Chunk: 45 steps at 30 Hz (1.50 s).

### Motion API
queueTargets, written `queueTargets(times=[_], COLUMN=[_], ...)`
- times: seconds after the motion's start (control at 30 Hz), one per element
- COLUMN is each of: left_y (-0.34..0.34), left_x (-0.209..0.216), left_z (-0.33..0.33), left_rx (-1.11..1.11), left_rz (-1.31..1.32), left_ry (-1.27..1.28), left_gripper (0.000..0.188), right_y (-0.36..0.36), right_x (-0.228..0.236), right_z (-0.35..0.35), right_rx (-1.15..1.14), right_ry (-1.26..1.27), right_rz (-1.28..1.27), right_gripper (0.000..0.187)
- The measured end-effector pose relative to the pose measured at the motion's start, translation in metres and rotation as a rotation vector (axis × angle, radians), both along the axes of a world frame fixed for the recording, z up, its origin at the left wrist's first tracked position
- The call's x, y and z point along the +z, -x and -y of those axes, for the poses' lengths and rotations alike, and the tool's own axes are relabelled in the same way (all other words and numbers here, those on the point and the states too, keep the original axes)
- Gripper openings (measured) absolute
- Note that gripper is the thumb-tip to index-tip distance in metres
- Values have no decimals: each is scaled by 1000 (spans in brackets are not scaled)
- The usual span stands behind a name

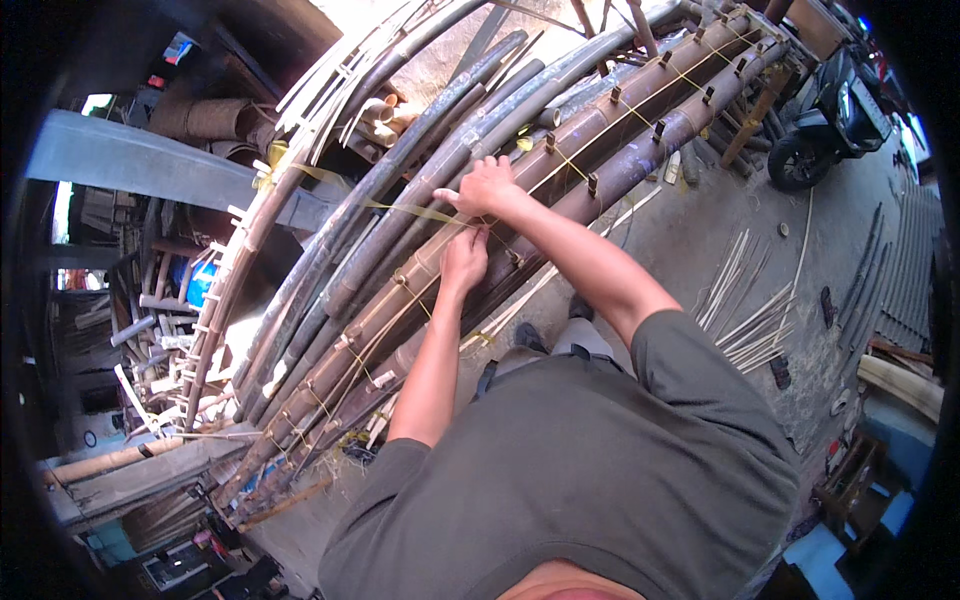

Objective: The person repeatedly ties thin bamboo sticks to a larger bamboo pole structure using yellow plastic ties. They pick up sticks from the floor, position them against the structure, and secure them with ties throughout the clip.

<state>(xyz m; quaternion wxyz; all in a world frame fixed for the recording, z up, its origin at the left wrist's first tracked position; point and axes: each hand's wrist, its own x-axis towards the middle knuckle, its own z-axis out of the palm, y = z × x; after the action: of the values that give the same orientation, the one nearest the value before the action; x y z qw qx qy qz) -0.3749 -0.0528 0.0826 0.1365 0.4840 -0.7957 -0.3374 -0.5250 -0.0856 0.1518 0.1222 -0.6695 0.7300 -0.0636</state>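
Observation:
Both my hands are together over a long brown bamboo pole (pixel 560 150) that has small dark pegs standing along it. My left hand (pixel 464 262) is closed, its fingertips pinched at the pole just below the other hand. A thin yellow strip (pixel 415 210) runs from the left to these fingertips, which appear to grip it. Above lies my right hand (pixel 488 190), palm down, thumb stretched to the left and fingers apart over the pole. Its palm side is hidden. A second pegged bamboo pole (pixel 635 160) runs alongside, with thin yellow ties crossing both.
Beyond the pegged poles lie several dark bamboo poles (pixel 440 150). A curved pole with pale pegs (pixel 228 270) stands at the left. Thin bamboo sticks (pixel 745 310) lie on the concrete floor (pixel 680 245) at the right, and a black motorbike (pixel 835 115) is parked at the far right.

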Motion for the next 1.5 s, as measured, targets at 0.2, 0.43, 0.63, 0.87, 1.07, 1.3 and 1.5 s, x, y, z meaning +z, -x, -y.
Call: queueTargets(times=[0.2, 0.43, 0.63, 0.87, 1.07, 1.3, 1.5], left_y=[-5, 10, 48, 4, -150, -191, -167], left_x=[8, 12, 33, 4, 48, -37, 2], left_z=[-1, 1, 97, 112, 28, -32, -28], left_rx=[60, 54, 234, 21, 70, 73, 116], left_rz=[193, -288, -407, 59, 191, -200, -2], left_ry=[-17, 49, 104, 154, 190, 491, 149], left_gripper=[36, 28, 28, 32, 33, 19, 31], right_y=[21, -12, -23, -94, -185, -271, -181], right_x=[43, -58, -81, -58, -74, 49, -10], right_z=[-56, -178, -190, -209, -216, -114, -10], right_rx=[195, 317, 368, 319, -656, 12, 72], right_ry=[-225, -114, 132, 55, -352, 492, -76], right_rz=[1650, 921, 539, 512, 2361, 1453, 146], right_gripper=[42, 45, 37, 27, 21, 31, 72])
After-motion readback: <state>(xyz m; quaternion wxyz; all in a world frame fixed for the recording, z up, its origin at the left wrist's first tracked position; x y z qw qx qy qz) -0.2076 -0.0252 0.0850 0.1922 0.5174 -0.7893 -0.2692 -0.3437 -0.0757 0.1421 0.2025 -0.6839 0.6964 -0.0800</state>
